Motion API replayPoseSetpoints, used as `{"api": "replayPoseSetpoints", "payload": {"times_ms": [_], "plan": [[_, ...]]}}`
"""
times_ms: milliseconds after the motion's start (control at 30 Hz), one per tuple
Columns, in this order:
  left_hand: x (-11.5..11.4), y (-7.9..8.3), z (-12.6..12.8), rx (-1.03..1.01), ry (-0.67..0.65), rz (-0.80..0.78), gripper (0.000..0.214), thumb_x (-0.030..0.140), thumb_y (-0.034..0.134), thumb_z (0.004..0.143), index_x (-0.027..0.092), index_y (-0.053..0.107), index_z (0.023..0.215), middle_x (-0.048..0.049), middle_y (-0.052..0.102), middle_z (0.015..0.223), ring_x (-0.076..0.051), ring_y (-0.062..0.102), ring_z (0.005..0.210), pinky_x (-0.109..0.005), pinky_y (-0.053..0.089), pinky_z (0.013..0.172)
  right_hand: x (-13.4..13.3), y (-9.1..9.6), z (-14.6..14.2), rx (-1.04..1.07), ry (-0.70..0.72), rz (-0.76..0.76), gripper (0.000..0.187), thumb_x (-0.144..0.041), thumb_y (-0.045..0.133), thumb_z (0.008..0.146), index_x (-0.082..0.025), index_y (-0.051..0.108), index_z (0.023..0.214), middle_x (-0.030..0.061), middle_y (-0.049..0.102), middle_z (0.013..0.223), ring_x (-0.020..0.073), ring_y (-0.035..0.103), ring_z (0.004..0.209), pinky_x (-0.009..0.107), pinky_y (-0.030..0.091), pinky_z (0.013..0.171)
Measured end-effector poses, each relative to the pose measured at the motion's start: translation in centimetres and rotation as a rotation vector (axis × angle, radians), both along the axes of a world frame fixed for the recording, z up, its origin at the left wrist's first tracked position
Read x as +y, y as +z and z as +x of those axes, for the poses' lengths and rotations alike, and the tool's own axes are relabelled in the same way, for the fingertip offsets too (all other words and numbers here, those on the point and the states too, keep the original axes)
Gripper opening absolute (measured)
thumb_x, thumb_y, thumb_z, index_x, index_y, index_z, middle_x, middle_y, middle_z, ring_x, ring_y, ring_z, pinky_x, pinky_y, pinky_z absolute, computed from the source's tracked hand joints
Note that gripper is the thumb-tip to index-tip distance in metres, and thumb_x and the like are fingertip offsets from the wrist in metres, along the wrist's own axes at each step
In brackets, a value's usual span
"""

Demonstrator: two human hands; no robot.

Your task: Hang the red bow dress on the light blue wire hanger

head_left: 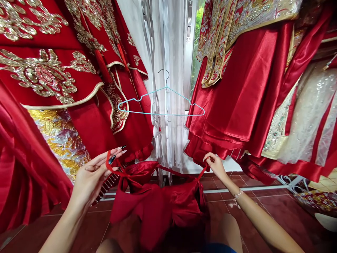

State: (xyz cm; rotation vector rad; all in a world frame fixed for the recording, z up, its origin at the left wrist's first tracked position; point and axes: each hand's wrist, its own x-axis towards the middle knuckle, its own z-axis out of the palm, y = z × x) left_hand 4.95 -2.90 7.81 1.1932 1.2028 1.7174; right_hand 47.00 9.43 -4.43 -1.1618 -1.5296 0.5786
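Note:
A red satin garment (155,203) hangs in front of me, bunched and sagging, held up by two thin red straps. My left hand (93,174), with long dark nails, pinches one strap loop (109,163) between its fingers. My right hand (216,165) grips the other strap (202,174) at the garment's top edge. Above and between my hands, a light blue wire hanger (163,105) hangs empty on a rail or frame, with nothing touching my hands. Its hook is thin and grey.
Red robes with gold embroidery (44,70) hang on the left, and red satin skirts (231,95) hang on the right. A sheer white curtain (175,137) and a window frame (189,42) stand behind the hanger. Below lies a red-brown tiled floor (244,211).

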Motion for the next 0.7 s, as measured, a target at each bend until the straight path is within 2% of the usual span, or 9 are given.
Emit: {"api": "replayPoseSetpoints", "payload": {"times_ms": [100, 200, 300, 400, 500, 567, 633, 700], "plan": [[0.3, 0.6, 0.3, 0.001, -0.016, -0.003, 0.042, 0.036, 0.091, 0.063, 0.023, 0.080, 0.102, -0.0120, 0.069, 0.129, -0.032, 0.063, 0.124, -0.013, 0.061, 0.068, 0.6, 0.8, -0.3, -0.086, 0.009, 0.048, 0.013, -0.028, 0.049, 0.070, -0.022, 0.060, 0.071, 0.0010, 0.059, 0.066, 0.0169, 0.051, 0.060, 0.032, 0.045, 0.063], [1.5, 2.3, 0.8, -0.007, -0.030, 0.036, 0.050, 0.030, 0.095, 0.055, 0.017, 0.079, 0.101, -0.0149, 0.069, 0.129, -0.034, 0.064, 0.123, -0.013, 0.061, 0.067, 1.5, 2.5, -0.7, -0.241, -0.001, 0.177, 0.020, -0.024, 0.046, 0.076, -0.021, 0.065, 0.084, 0.0075, 0.066, 0.086, 0.0204, 0.058, 0.072, 0.036, 0.049, 0.072], [3.1, 4.7, 1.0, -0.007, -0.033, 0.094, 0.054, 0.026, 0.095, 0.055, 0.011, 0.077, 0.103, -0.0179, 0.067, 0.131, -0.034, 0.064, 0.123, -0.013, 0.062, 0.069, 2.7, 5.4, -0.6, -0.518, -0.065, 0.319, 0.021, -0.021, 0.045, 0.084, -0.021, 0.065, 0.090, 0.0149, 0.067, 0.109, 0.0264, 0.061, 0.094, 0.041, 0.049, 0.086], [4.4, 6.8, 0.8, -0.010, -0.035, 0.149, 0.056, 0.023, 0.095, 0.055, 0.008, 0.075, 0.105, -0.0199, 0.066, 0.133, -0.033, 0.063, 0.124, -0.014, 0.062, 0.071, 4.0, 8.8, 0.0, -0.695, -0.172, 0.383, 0.015, -0.016, 0.046, 0.083, -0.021, 0.059, 0.079, 0.0166, 0.067, 0.107, 0.0276, 0.059, 0.093, 0.041, 0.047, 0.085], [4.9, 8.1, 0.5, -0.011, -0.041, 0.156, 0.056, 0.021, 0.095, 0.054, 0.007, 0.075, 0.106, -0.0194, 0.066, 0.133, -0.033, 0.064, 0.123, -0.016, 0.063, 0.072, 5.5, 12.0, 0.8, -0.560, -0.214, 0.324, 0.015, -0.010, 0.047, 0.074, -0.023, 0.048, 0.066, 0.0074, 0.062, 0.077, 0.0204, 0.054, 0.071, 0.034, 0.043, 0.071], [5.0, 8.5, 0.5, -0.010, -0.050, 0.150, 0.055, 0.020, 0.095, 0.055, 0.008, 0.075, 0.105, -0.0182, 0.066, 0.132, -0.033, 0.065, 0.123, -0.016, 0.063, 0.072, 6.4, 13.7, 1.3, -0.397, -0.157, 0.224, 0.017, -0.011, 0.047, 0.070, -0.023, 0.043, 0.060, -0.0004, 0.050, 0.059, 0.0148, 0.045, 0.058, 0.030, 0.037, 0.060], [5.1, 8.8, 0.6, -0.020, -0.052, 0.153, 0.053, 0.019, 0.094, 0.056, 0.008, 0.075, 0.104, -0.0178, 0.068, 0.131, -0.033, 0.064, 0.123, -0.015, 0.063, 0.072, 7.2, 15.1, 1.6, -0.268, -0.057, 0.148, 0.017, -0.014, 0.047, 0.070, -0.023, 0.042, 0.056, -0.0041, 0.043, 0.052, 0.0116, 0.039, 0.053, 0.027, 0.032, 0.056], [5.4, 9.0, 0.9, -0.023, -0.043, 0.158, 0.049, 0.018, 0.093, 0.059, 0.008, 0.075, 0.103, -0.0181, 0.067, 0.132, -0.033, 0.063, 0.124, -0.015, 0.063, 0.073, 8.0, 16.1, 1.8, -0.204, 0.028, 0.139, 0.016, -0.016, 0.048, 0.068, -0.022, 0.043, 0.054, -0.0051, 0.043, 0.052, 0.0103, 0.040, 0.053, 0.026, 0.032, 0.057]]}}
